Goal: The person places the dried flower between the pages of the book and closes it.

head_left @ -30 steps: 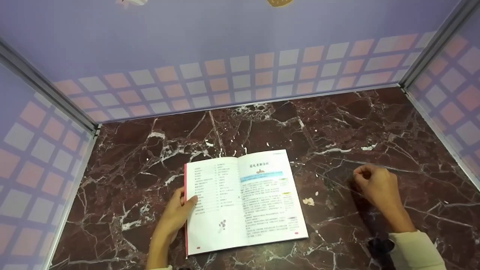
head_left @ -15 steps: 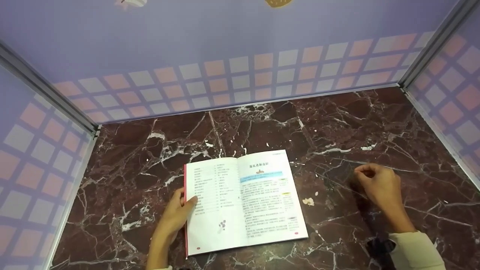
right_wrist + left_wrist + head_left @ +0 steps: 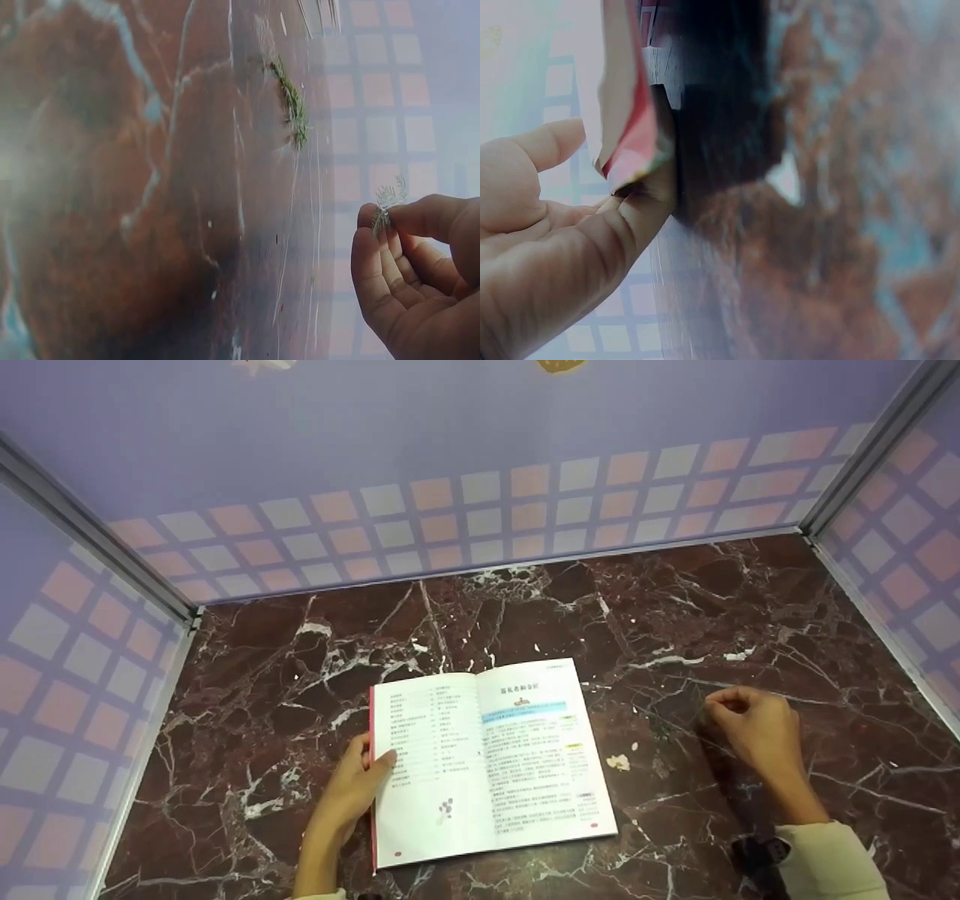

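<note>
An open book [image 3: 427, 825] with printed pages lies in front of me in the head view. My left hand [image 3: 349, 787] grips its left edge, thumb on the page and fingers underneath. In the left wrist view the left hand [image 3: 562, 232] holds the pink-edged cover and pages [image 3: 622, 97]. To the right of the book is my right hand [image 3: 757, 735], above the table. The right wrist view shows the right hand [image 3: 420, 277] pinching a tiny, feathery green sprig [image 3: 386, 206] between thumb and fingertips. Another green sprig [image 3: 292, 105] lies on the tabletop.
The table [image 3: 525, 611] is dark red marble-patterned with white veins. A pale yellowish patch [image 3: 618, 763] shows just right of the book. Lilac panels with pink and white squares [image 3: 480, 502] enclose the back and both sides.
</note>
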The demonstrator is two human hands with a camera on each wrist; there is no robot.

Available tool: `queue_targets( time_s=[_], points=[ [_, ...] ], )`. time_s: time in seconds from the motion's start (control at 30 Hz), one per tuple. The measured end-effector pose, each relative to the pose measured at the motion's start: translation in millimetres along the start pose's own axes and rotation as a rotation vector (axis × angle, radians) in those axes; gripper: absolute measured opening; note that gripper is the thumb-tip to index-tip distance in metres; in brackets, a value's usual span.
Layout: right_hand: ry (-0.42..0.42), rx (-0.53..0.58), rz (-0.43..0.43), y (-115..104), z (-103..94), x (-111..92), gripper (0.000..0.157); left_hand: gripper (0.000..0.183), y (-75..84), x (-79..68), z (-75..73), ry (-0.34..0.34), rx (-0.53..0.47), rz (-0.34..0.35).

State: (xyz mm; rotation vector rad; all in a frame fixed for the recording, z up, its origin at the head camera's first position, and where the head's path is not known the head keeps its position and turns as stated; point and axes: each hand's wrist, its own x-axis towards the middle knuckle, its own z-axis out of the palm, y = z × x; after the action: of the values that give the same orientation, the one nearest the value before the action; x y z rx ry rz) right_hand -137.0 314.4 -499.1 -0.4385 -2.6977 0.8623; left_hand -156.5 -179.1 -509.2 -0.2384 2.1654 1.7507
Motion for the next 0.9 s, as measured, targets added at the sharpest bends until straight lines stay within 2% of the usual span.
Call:
queue_targets(
  time_s=[0.37,0.9],
  points=[
    [0.002,0.020,-0.017,-6.4,5.1,0.5,0.009,0.049,0.5,0.7,1.2,0.006,-0.004,0.017],
    [-0.038,0.048,-0.020,-21.0,14.7,-1.0,0.009,0.049,-1.1,0.8,0.2,0.010,0.012,-0.002]
  ],
)
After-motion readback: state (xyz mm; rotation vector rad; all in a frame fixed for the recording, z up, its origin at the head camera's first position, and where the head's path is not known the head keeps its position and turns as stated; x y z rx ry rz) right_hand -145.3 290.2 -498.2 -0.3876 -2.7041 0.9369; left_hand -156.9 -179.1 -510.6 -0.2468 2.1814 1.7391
